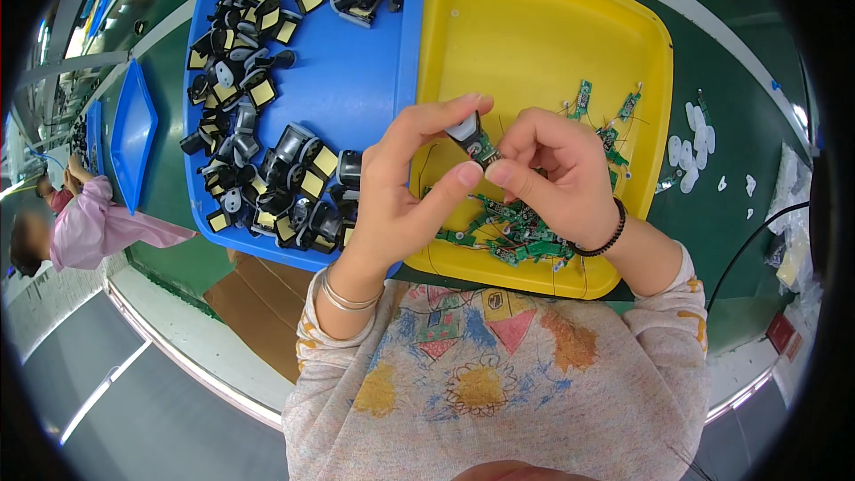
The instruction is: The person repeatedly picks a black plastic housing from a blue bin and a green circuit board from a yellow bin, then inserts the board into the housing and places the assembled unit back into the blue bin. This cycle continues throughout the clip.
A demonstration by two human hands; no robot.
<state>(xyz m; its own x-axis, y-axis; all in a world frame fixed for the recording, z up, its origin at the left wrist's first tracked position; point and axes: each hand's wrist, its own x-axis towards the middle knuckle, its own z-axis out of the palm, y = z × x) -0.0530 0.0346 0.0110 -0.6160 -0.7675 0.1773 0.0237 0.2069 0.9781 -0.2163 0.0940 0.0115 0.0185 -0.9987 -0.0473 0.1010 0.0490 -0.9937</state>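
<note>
Above the yellow tray (534, 18), my left hand (392, 178) grips a small black and grey plastic housing (463, 129) between thumb and fingers. A narrow green circuit board (485, 153) sits at the housing's lower right end. My right hand (561, 169) is closed, its thumb and forefinger pinching at the lower end of that board; the fingertips hide the exact contact. Below my hands, a pile of green circuit boards (534, 236) with thin wires lies in the yellow tray. More boards (610, 138) are strewn along the tray's right side.
A blue tray (347, 80) of black and grey housings (303, 178) adjoins on the left. White oval pieces (695, 138) lie right of the yellow tray, near plastic bags (793, 205) and a black cable (757, 236). Far left, a person in pink (98, 227) sits by another blue tray (134, 138).
</note>
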